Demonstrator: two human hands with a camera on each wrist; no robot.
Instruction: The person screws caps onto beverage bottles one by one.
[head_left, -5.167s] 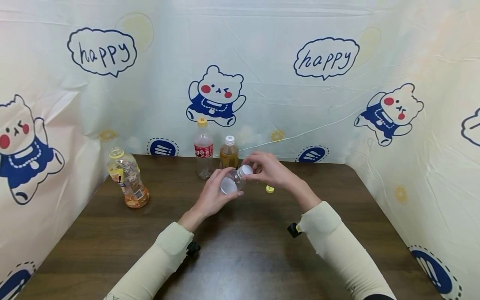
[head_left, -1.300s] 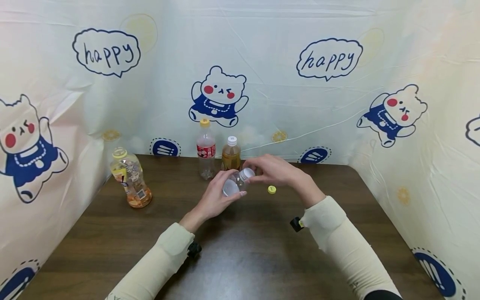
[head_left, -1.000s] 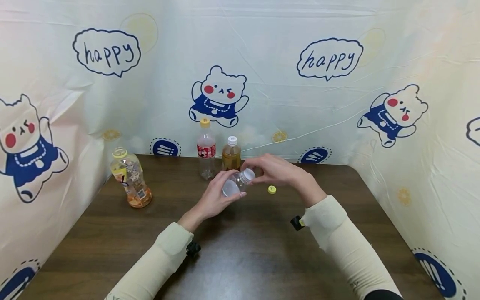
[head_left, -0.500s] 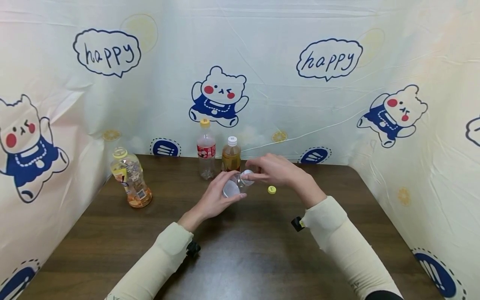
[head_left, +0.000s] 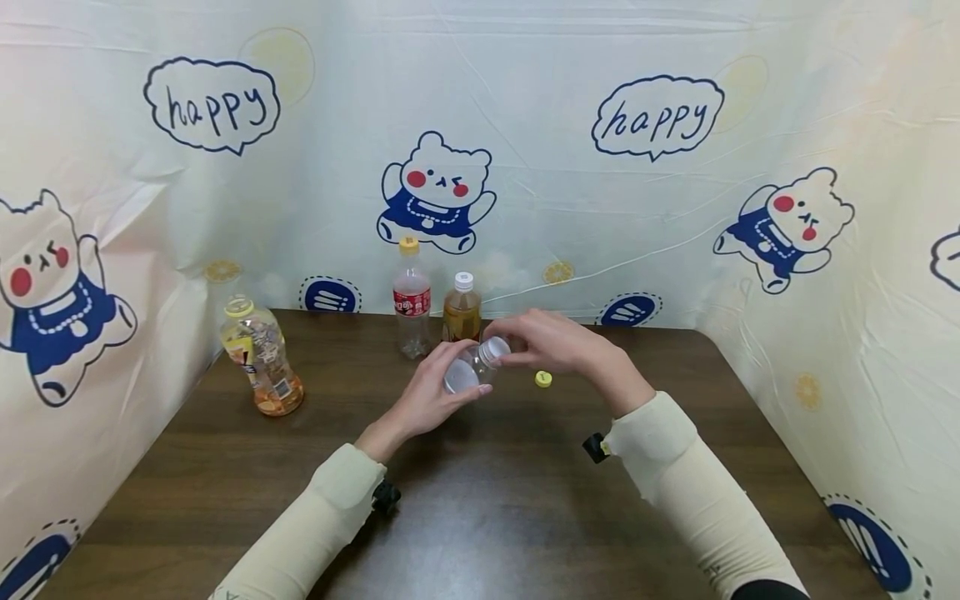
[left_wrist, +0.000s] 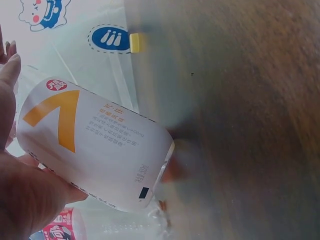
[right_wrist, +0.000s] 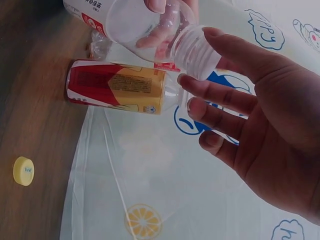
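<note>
My left hand point(head_left: 427, 396) grips a clear bottle point(head_left: 480, 364) round its white label, which carries an orange V in the left wrist view. The bottle is tilted, its neck up to the right, held off the table. My right hand point(head_left: 551, 340) is at the neck, thumb and index finger pinching the white bottle cap point(right_wrist: 202, 57) from two sides. Its other fingers are bent and hold nothing. The bottle's far side is hidden. On the table right of the bottle lies a loose yellow cap point(head_left: 543, 379).
Behind my hands stand a red-labelled bottle with a yellow cap point(head_left: 412, 304) and a white-capped bottle of amber drink point(head_left: 462, 310). A curvy bottle with yellow at its neck and orange contents point(head_left: 264, 358) stands at left. Printed cloth point(head_left: 540, 233) surrounds the brown table point(head_left: 480, 500).
My right fingers have shifted back and forth about the white cap, covering it half a second ago and exposing its top now. The left hand and bottle have hardly moved.
</note>
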